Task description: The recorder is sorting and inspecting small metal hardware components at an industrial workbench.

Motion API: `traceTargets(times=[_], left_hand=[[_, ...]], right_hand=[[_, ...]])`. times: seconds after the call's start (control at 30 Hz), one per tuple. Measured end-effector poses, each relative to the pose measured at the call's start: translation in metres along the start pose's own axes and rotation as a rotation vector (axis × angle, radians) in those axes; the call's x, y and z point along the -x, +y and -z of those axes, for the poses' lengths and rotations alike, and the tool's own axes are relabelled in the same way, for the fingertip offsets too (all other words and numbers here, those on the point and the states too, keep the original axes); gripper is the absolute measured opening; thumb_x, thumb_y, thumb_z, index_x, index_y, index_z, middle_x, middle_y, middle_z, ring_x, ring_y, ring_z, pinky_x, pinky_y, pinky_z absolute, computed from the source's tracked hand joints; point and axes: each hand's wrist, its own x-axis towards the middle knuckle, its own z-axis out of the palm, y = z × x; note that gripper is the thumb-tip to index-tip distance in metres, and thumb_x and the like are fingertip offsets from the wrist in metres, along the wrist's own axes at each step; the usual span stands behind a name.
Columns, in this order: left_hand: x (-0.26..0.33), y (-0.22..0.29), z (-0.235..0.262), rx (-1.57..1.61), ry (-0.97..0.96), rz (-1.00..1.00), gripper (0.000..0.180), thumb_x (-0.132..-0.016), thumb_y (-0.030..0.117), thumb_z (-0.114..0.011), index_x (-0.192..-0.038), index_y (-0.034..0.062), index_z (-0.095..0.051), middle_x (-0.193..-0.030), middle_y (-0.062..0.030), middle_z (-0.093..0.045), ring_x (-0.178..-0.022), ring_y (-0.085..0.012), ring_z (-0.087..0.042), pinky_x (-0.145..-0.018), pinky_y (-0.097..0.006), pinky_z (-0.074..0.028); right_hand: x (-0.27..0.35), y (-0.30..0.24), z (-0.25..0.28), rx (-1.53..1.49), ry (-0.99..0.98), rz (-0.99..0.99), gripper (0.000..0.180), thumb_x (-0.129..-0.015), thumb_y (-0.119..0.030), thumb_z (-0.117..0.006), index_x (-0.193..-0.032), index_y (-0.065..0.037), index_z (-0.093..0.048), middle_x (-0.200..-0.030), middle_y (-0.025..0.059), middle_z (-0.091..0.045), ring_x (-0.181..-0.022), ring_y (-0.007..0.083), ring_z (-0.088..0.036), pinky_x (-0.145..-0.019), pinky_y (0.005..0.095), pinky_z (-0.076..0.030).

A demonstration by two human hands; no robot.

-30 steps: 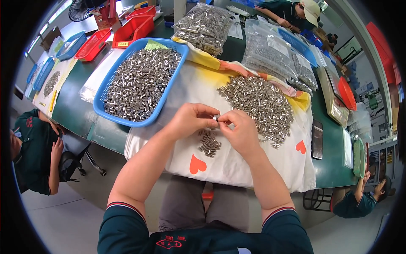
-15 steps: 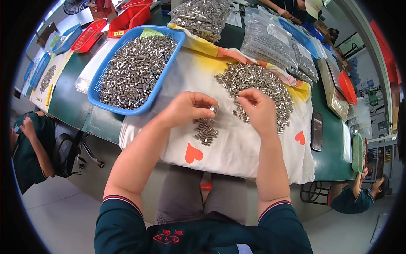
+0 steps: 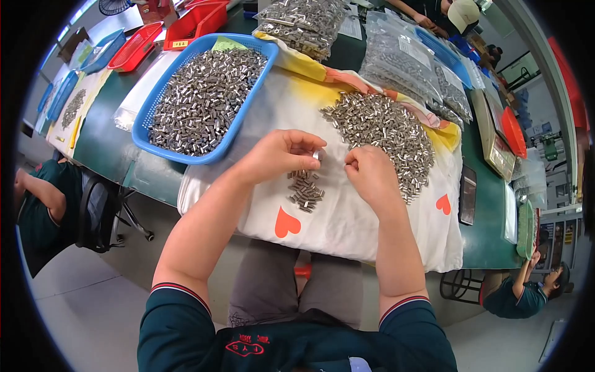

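Between the thumb and fingers of my left hand [image 3: 288,152] is a small shiny metal ring-like part [image 3: 317,155]. A small group of metal cylinders [image 3: 305,191] lies on the cloth just below that hand. To its right, my right hand [image 3: 374,173] is closed with fingertips pressed together; whatever is in them, if anything, cannot be made out. Behind and beside the right hand spreads a large heap of small metal cylinders [image 3: 387,121]. The white cloth [image 3: 341,226], printed with red hearts and a yellow edge, lies under both hands.
A blue basket [image 3: 139,139] full of metal cylinders stands at left. Bags of metal parts [image 3: 396,59] line the back. Red bins [image 3: 197,23] stand far left. A dark phone-like object [image 3: 468,194] lies at right on the green table [image 3: 489,245]. Other people sit nearby.
My right hand has moved slightly down and its fingers have curled in more. My left hand stays nearly in place with the metal part. The person at left has shifted.
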Motion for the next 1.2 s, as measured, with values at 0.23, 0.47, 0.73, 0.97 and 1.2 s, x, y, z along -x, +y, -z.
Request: traceTargets(times=[0.23,0.47,0.73,0.97,1.2], left_hand=[[-0.001,-0.002,0.002,-0.013,-0.01,0.027,0.034,-0.072,0.0,-0.064,-0.105,-0.0002,-0.056,-0.09,-0.0022,-0.059,-0.081,-0.0064,-0.055,-0.071,-0.02,-0.046],[0.001,0.0,0.002,-0.063,0.01,0.038,0.033,-0.072,0.001,-0.065,-0.104,-0.0004,-0.057,-0.089,-0.0018,-0.06,-0.08,-0.0061,-0.055,-0.07,-0.02,-0.046],[0.0,-0.004,0.001,0.037,0.02,-0.043,0.036,-0.07,-0.004,-0.065,-0.104,-0.0006,-0.054,-0.09,-0.0043,-0.059,-0.081,-0.0081,-0.055,-0.072,-0.021,-0.047],[-0.002,-0.004,0.001,0.057,0.013,-0.119,0.033,-0.07,-0.006,-0.063,-0.1,-0.0003,-0.05,-0.09,-0.0053,-0.057,-0.084,-0.0108,-0.055,-0.074,-0.023,-0.047],[-0.001,-0.001,0.001,0.073,0.012,-0.029,0.031,-0.072,-0.004,-0.063,-0.101,-0.0037,-0.053,-0.092,-0.0075,-0.059,-0.081,-0.0121,-0.058,-0.071,-0.023,-0.049]], right_hand=[[0.0,-0.005,-0.015,0.038,0.096,0.051,0.004,-0.066,-0.005,-0.057,-0.069,-0.003,-0.058,-0.071,0.0119,-0.057,-0.072,0.0282,-0.054,-0.067,0.0378,-0.044],[0.0,-0.01,-0.014,0.019,0.149,0.055,0.003,-0.067,-0.004,-0.056,-0.07,-0.004,-0.058,-0.071,0.0116,-0.057,-0.072,0.0275,-0.053,-0.068,0.037,-0.043],[-0.003,-0.02,-0.008,-0.211,0.137,0.031,0.004,-0.069,-0.006,-0.058,-0.072,-0.003,-0.058,-0.074,0.0092,-0.058,-0.07,0.0244,-0.055,-0.064,0.0344,-0.043],[-0.001,-0.029,-0.005,-0.929,0.101,-0.012,0.007,-0.075,-0.001,-0.058,-0.082,-0.001,-0.059,-0.074,-0.0025,-0.056,-0.065,0.0043,-0.049,-0.06,0.0191,-0.04],[-0.001,-0.031,-0.006,-0.849,0.053,-0.102,0.007,-0.074,-0.001,-0.058,-0.08,-0.002,-0.06,-0.07,-0.0014,-0.056,-0.064,0.0062,-0.051,-0.061,0.0201,-0.042]])
